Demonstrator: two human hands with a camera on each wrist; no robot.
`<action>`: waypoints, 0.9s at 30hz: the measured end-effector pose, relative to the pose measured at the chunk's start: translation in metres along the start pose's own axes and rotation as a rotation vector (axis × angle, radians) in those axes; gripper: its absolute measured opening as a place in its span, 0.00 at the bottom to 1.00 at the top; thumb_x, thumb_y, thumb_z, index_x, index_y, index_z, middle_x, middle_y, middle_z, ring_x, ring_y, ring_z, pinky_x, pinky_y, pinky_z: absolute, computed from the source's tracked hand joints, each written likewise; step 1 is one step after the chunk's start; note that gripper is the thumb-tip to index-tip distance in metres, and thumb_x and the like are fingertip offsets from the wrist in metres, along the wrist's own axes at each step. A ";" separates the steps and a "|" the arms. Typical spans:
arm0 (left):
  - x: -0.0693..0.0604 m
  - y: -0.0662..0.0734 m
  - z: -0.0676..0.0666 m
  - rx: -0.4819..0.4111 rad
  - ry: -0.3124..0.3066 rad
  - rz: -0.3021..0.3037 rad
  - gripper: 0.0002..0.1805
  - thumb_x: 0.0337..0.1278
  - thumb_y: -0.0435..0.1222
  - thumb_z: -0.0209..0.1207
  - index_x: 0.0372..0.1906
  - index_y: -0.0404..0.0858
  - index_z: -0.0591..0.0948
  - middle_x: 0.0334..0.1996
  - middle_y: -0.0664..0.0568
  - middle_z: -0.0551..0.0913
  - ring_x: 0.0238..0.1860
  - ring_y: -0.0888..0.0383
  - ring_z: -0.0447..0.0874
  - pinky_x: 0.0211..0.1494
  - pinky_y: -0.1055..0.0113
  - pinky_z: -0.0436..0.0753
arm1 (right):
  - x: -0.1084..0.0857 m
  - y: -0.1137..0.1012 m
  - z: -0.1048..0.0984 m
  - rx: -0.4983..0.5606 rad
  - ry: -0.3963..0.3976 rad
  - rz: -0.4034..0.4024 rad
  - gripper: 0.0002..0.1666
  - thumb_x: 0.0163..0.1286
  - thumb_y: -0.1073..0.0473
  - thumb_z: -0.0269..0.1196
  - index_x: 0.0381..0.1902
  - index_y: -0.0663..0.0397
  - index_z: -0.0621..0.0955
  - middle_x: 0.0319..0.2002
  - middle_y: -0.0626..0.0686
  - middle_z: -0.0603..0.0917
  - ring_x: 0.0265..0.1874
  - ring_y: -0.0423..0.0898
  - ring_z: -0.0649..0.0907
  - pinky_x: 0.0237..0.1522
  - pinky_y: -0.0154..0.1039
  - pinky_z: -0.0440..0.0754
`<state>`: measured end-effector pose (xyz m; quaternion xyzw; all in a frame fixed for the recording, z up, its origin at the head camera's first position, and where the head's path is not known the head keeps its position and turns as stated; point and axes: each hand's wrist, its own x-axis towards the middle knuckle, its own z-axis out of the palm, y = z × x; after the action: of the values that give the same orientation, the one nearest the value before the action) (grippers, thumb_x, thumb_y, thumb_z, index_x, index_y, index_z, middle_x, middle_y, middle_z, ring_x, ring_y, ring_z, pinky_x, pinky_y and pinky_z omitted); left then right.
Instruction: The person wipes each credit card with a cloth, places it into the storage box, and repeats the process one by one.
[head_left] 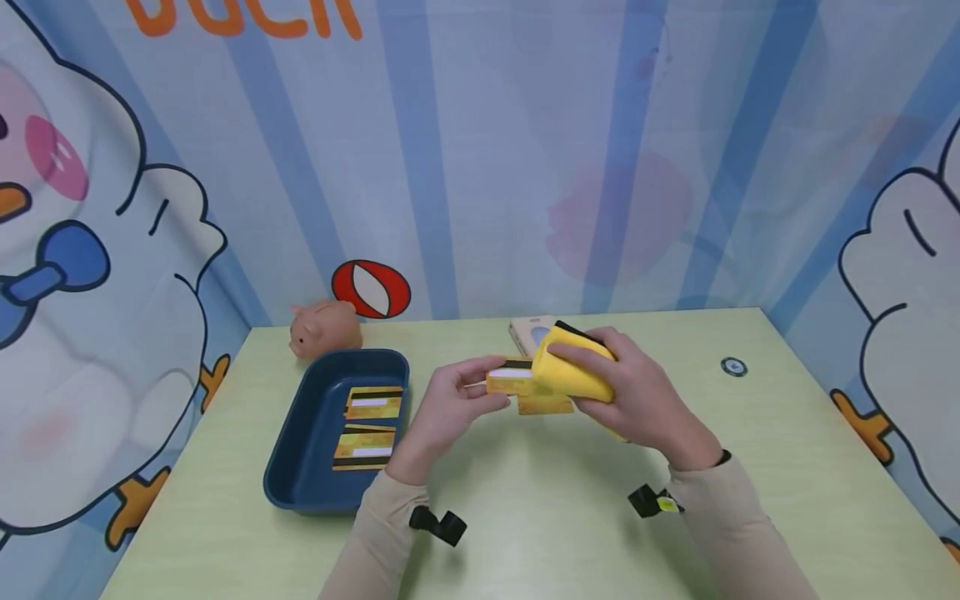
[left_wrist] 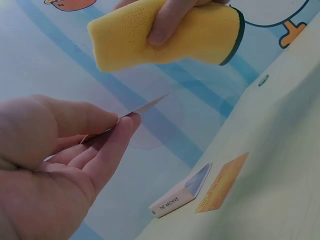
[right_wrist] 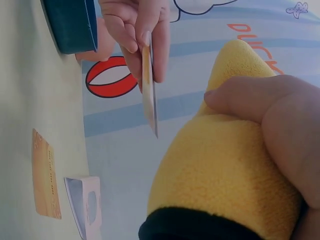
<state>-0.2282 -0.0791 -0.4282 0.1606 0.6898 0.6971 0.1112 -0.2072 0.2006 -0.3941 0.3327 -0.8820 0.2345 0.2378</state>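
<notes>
My left hand (head_left: 447,402) pinches a gold bank card (head_left: 510,380) with a dark stripe and a white strip between thumb and fingers. In the left wrist view the card (left_wrist: 150,104) is seen nearly edge-on. My right hand (head_left: 643,393) grips a folded yellow cloth (head_left: 570,371) with dark edging, just right of the card. The wrist views show the cloth and card apart. Below them, another gold card (left_wrist: 222,184) lies on the table. On the left, a dark blue tray (head_left: 294,442) holds gold cards (head_left: 375,402), lying in two groups.
A pink pig figure (head_left: 326,328) stands behind the tray. Near the table's back edge is a small pale box (left_wrist: 176,197) lettered "THE ARCHIVE". A round dark chip (head_left: 734,367) lies at the right. A printed cartoon backdrop (head_left: 495,167) hangs behind the table.
</notes>
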 end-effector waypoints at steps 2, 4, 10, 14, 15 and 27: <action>0.001 -0.001 0.000 0.004 -0.012 0.004 0.34 0.65 0.23 0.65 0.75 0.35 0.73 0.64 0.35 0.81 0.60 0.41 0.86 0.58 0.57 0.87 | 0.001 -0.002 0.002 -0.002 -0.008 -0.006 0.36 0.62 0.61 0.74 0.68 0.37 0.81 0.58 0.61 0.78 0.48 0.54 0.81 0.40 0.50 0.86; 0.001 -0.003 0.000 0.011 -0.023 0.012 0.37 0.65 0.23 0.65 0.77 0.37 0.70 0.64 0.35 0.81 0.60 0.41 0.86 0.57 0.57 0.87 | 0.002 -0.005 0.004 -0.004 -0.012 -0.015 0.36 0.62 0.61 0.75 0.68 0.36 0.80 0.58 0.60 0.78 0.48 0.54 0.81 0.41 0.50 0.87; 0.002 -0.005 0.008 0.017 -0.044 0.024 0.40 0.65 0.25 0.67 0.80 0.40 0.66 0.63 0.35 0.82 0.59 0.40 0.87 0.57 0.56 0.88 | 0.005 -0.015 0.014 0.007 -0.024 -0.064 0.40 0.61 0.54 0.80 0.70 0.33 0.79 0.59 0.61 0.78 0.50 0.54 0.81 0.43 0.52 0.87; 0.001 -0.004 0.014 0.019 -0.051 0.046 0.40 0.65 0.22 0.65 0.80 0.39 0.67 0.62 0.35 0.83 0.58 0.41 0.88 0.57 0.56 0.88 | 0.006 -0.020 0.024 0.002 -0.031 -0.099 0.38 0.64 0.41 0.76 0.71 0.33 0.79 0.58 0.62 0.78 0.48 0.54 0.81 0.43 0.51 0.86; 0.001 -0.004 0.015 0.022 -0.048 0.053 0.40 0.64 0.21 0.65 0.79 0.38 0.67 0.62 0.35 0.83 0.58 0.42 0.88 0.56 0.56 0.88 | 0.007 -0.022 0.027 -0.005 -0.031 -0.109 0.37 0.66 0.37 0.73 0.71 0.33 0.79 0.58 0.62 0.78 0.47 0.53 0.81 0.42 0.50 0.85; -0.002 0.002 0.021 0.016 -0.034 0.082 0.42 0.61 0.17 0.64 0.80 0.38 0.66 0.58 0.33 0.83 0.55 0.40 0.88 0.56 0.56 0.88 | 0.007 -0.029 0.036 -0.137 -0.017 -0.106 0.31 0.67 0.44 0.74 0.67 0.34 0.82 0.54 0.62 0.79 0.41 0.56 0.79 0.34 0.50 0.82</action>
<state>-0.2186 -0.0604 -0.4268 0.2016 0.6861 0.6928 0.0930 -0.2011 0.1574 -0.4108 0.3638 -0.8792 0.1576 0.2644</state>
